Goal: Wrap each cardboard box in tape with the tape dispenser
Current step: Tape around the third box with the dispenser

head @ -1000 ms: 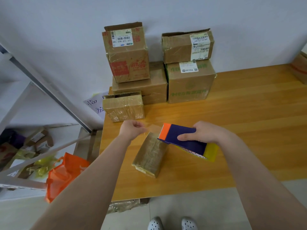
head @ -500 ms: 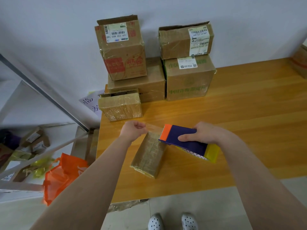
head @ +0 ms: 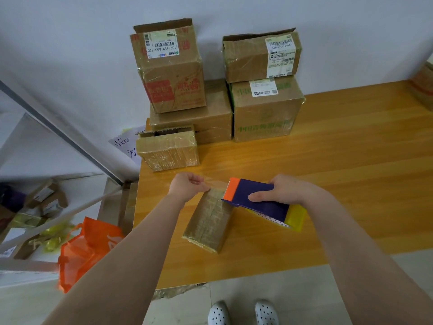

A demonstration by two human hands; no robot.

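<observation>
A small flat cardboard box (head: 208, 221), covered in clear tape, lies on the wooden table (head: 339, 184) in front of me. My right hand (head: 283, 190) grips the tape dispenser (head: 262, 202), a blue body with an orange front and a yellow rear, tilted over the box's far right corner. My left hand (head: 187, 186) pinches the free end of the clear tape (head: 216, 184), which is stretched from the dispenser's orange end over the box's far end.
A taped box (head: 167, 151) sits at the table's far left. Behind it, several larger boxes (head: 267, 109) are stacked against the wall. Another box (head: 423, 85) shows at the right edge. An orange bag (head: 86, 249) and a white shelf (head: 35, 207) stand left of the table.
Both hands, the tape and the dispenser keep nearly the same pose over the small box. Only the camera's view has shifted a little.
</observation>
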